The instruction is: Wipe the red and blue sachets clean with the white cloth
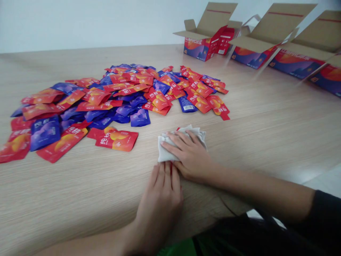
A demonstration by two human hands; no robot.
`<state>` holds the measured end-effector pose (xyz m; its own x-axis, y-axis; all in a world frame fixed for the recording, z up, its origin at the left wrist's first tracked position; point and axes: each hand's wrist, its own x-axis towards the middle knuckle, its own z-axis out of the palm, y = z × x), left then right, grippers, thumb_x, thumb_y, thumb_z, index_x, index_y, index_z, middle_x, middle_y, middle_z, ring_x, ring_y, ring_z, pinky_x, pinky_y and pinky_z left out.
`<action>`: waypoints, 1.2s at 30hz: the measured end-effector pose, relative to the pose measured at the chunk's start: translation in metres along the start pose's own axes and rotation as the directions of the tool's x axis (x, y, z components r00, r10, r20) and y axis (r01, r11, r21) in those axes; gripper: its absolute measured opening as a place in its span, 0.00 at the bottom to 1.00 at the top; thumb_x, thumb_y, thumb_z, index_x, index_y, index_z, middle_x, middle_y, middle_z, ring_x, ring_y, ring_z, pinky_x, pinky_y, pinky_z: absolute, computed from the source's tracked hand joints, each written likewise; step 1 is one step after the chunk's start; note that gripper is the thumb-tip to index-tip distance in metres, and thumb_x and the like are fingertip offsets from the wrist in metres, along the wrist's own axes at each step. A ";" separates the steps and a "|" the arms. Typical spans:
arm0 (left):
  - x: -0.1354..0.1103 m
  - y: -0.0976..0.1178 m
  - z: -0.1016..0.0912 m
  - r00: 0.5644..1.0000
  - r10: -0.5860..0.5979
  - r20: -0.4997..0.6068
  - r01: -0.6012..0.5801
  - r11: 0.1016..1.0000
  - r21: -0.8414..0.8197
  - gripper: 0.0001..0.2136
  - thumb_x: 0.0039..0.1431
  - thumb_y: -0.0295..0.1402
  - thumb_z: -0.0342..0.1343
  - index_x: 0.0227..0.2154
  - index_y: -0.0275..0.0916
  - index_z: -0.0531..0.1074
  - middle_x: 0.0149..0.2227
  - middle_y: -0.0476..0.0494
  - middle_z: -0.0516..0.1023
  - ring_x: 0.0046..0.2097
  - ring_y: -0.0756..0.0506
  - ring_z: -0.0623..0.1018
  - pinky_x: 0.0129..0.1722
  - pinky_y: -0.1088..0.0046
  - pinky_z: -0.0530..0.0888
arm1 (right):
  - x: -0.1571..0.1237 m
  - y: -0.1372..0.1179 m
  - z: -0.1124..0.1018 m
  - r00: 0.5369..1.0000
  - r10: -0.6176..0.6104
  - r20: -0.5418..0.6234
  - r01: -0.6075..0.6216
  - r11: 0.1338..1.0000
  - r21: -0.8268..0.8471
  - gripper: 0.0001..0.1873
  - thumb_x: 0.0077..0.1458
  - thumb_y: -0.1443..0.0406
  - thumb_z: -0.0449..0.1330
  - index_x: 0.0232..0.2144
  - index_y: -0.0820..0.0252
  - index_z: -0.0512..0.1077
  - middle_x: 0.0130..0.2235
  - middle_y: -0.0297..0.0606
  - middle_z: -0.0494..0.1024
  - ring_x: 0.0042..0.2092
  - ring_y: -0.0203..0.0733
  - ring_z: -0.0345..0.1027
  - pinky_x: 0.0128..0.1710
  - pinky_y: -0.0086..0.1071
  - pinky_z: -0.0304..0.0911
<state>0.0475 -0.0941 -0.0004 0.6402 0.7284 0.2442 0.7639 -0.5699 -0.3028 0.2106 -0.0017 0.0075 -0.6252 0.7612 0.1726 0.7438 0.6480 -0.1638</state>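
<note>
Red-orange and purple sachets (116, 139), white cloth (165, 149).

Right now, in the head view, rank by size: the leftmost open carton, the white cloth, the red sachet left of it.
1. Open carton, largest.
2. White cloth and red sachet look about alike; the cloth sits nearer the camera, so I can't rank them.

- Right hand (190, 156): pressing palm-down on the cloth, with the fingers spreading across its top and pointing toward the left.
- White knitted cloth (167, 148): bunching in soft, loose folds beneath the right hand, with its left side showing past the fingertips.
- Red sachet corner (178, 128): peeking out from under the far edge of the cloth, with the rest hidden.
- Left hand (160, 201): lying palm-down and pointing forward, with the fingertips reaching the near edge of the cloth, just beside the right hand.
</note>
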 end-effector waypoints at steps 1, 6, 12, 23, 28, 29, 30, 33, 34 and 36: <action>0.000 0.000 -0.001 1.000 0.000 -0.005 0.000 1.000 -0.001 0.20 0.60 0.28 0.47 0.51 0.19 0.73 0.52 0.18 0.74 0.54 0.30 0.76 0.52 0.55 0.75 | 0.001 0.002 0.000 1.000 0.015 -0.001 -0.015 1.000 0.008 0.27 0.63 0.59 0.51 0.64 0.55 0.61 0.67 0.43 0.59 0.67 0.53 0.49 0.65 0.53 0.41; 0.002 -0.001 -0.002 1.000 -0.010 -0.006 0.010 1.000 -0.020 0.21 0.59 0.28 0.49 0.52 0.19 0.71 0.53 0.18 0.73 0.53 0.30 0.76 0.50 0.55 0.76 | 0.004 0.016 0.004 0.981 0.183 -0.059 -0.184 0.983 -0.014 0.27 0.63 0.63 0.52 0.63 0.55 0.62 0.68 0.48 0.56 0.66 0.55 0.50 0.64 0.54 0.46; 0.002 -0.004 0.003 1.000 0.000 -0.017 -0.001 0.999 -0.038 0.20 0.58 0.30 0.51 0.50 0.20 0.73 0.52 0.18 0.74 0.52 0.30 0.78 0.50 0.56 0.76 | 0.004 0.029 -0.012 0.941 0.258 -0.218 -0.227 0.961 0.159 0.23 0.65 0.64 0.47 0.60 0.59 0.65 0.64 0.47 0.64 0.64 0.50 0.56 0.61 0.49 0.54; 0.003 -0.003 0.002 0.999 -0.036 -0.011 0.036 0.999 -0.025 0.21 0.60 0.28 0.47 0.51 0.19 0.72 0.53 0.18 0.74 0.53 0.30 0.77 0.49 0.56 0.77 | -0.005 -0.001 0.001 0.996 0.092 -0.022 -0.092 0.996 -0.008 0.30 0.64 0.55 0.49 0.65 0.59 0.59 0.68 0.48 0.56 0.66 0.54 0.49 0.63 0.52 0.46; 0.003 -0.003 0.003 0.999 -0.036 0.001 0.036 0.999 -0.020 0.20 0.60 0.27 0.47 0.50 0.19 0.73 0.52 0.18 0.75 0.53 0.30 0.77 0.49 0.56 0.77 | -0.006 0.005 -0.003 0.999 -0.016 -0.031 0.016 1.000 0.016 0.28 0.61 0.59 0.53 0.62 0.55 0.63 0.67 0.48 0.58 0.65 0.55 0.49 0.62 0.51 0.46; 0.003 -0.003 0.003 0.999 -0.037 0.001 0.037 0.999 -0.026 0.20 0.60 0.27 0.46 0.50 0.19 0.73 0.52 0.19 0.74 0.54 0.30 0.76 0.49 0.56 0.77 | -0.006 0.004 -0.004 0.999 -0.038 -0.022 0.039 0.999 0.028 0.27 0.61 0.60 0.52 0.62 0.55 0.63 0.66 0.47 0.59 0.65 0.54 0.50 0.62 0.50 0.46; 0.004 -0.003 0.003 0.999 -0.038 0.003 0.038 0.999 -0.033 0.20 0.60 0.27 0.46 0.50 0.20 0.73 0.53 0.19 0.74 0.54 0.30 0.76 0.49 0.56 0.77 | -0.005 0.005 -0.004 1.000 -0.014 -0.025 0.015 0.999 0.036 0.27 0.61 0.60 0.52 0.62 0.57 0.63 0.66 0.47 0.60 0.64 0.53 0.52 0.62 0.49 0.47; 0.005 -0.005 0.003 0.999 -0.034 0.019 0.035 0.998 -0.058 0.22 0.61 0.27 0.44 0.53 0.21 0.71 0.56 0.21 0.71 0.57 0.31 0.73 0.50 0.57 0.77 | -0.004 0.005 -0.004 0.989 0.130 -0.072 -0.128 0.991 0.028 0.27 0.62 0.60 0.52 0.62 0.60 0.65 0.65 0.51 0.61 0.63 0.56 0.54 0.60 0.51 0.49; 0.006 -0.005 0.002 0.999 -0.034 0.027 0.035 0.997 -0.063 0.22 0.61 0.27 0.43 0.53 0.21 0.72 0.56 0.21 0.72 0.57 0.31 0.73 0.50 0.57 0.76 | -0.004 0.004 -0.004 0.991 0.110 -0.077 -0.108 0.994 0.029 0.26 0.62 0.60 0.51 0.61 0.59 0.66 0.64 0.51 0.62 0.63 0.56 0.53 0.60 0.52 0.48; 0.006 -0.005 0.002 0.999 -0.034 0.036 0.036 0.997 -0.071 0.21 0.62 0.28 0.42 0.51 0.21 0.73 0.54 0.22 0.74 0.56 0.31 0.75 0.51 0.56 0.76 | -0.005 0.004 -0.005 0.999 -0.016 -0.045 0.019 0.998 0.054 0.25 0.63 0.61 0.51 0.60 0.55 0.66 0.64 0.47 0.63 0.63 0.54 0.53 0.61 0.51 0.46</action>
<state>0.0471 -0.0863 0.0010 0.6108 0.7604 0.2205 0.7903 -0.5688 -0.2277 0.2177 -0.0031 0.0107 -0.6262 0.7485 0.2184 0.7179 0.6628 -0.2131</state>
